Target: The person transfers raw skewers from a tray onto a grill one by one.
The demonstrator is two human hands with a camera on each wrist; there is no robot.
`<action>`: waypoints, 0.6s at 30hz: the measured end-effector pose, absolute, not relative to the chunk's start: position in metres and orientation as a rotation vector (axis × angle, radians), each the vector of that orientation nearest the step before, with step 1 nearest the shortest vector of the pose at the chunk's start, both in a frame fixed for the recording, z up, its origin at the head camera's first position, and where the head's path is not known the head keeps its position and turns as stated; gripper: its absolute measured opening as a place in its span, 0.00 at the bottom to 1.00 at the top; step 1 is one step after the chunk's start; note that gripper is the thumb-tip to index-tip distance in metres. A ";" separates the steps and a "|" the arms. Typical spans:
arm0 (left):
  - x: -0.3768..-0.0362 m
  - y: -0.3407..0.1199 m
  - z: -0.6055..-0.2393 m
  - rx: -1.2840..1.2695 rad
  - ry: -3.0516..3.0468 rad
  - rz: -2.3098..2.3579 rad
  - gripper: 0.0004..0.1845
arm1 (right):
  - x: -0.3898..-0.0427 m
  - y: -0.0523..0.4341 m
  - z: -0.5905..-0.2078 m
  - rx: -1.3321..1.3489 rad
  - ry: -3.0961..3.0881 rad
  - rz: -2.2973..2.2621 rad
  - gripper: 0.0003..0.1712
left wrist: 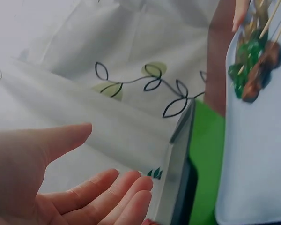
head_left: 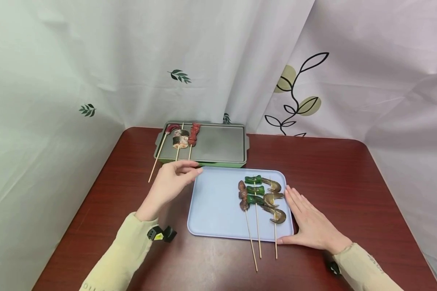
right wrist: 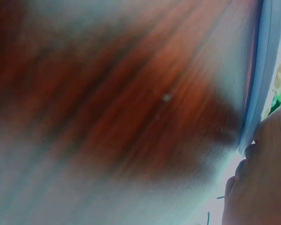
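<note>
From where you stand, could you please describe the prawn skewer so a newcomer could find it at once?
Find the pale blue tray on the red-brown table. Three skewers lie at its right end, beside the flat right hand. The prawn skewer is rightmost, carrying curled brownish prawns rather than green pieces or dark chunks.

Soft, even light fills the head view, bright and without hard glare; the hands and the blue tray point(head_left: 218, 206) cast only faint shadows on the desk point(head_left: 335, 169), whose dark red top carries a dull sheen. The picture is sharp in the middle, and the curtain point(head_left: 94, 60) bows slightly toward the edges. The left wrist view is bright, with the near fingers point(left wrist: 107, 197) soft and out of focus. The right wrist view is heavily blurred, the desk point(right wrist: 131, 103) smeared into red and grey streaks, washed out pale at the corners.
</note>
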State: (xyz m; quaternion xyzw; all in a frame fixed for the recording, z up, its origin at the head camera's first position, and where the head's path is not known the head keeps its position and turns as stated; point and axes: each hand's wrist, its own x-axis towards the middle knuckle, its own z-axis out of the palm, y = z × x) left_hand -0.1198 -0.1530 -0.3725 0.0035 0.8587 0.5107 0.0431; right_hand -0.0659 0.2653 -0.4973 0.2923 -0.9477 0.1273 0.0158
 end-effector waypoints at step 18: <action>-0.072 -0.116 -0.419 0.198 2.381 1.542 0.28 | -0.065 0.264 -0.495 0.914 -2.947 0.411 0.81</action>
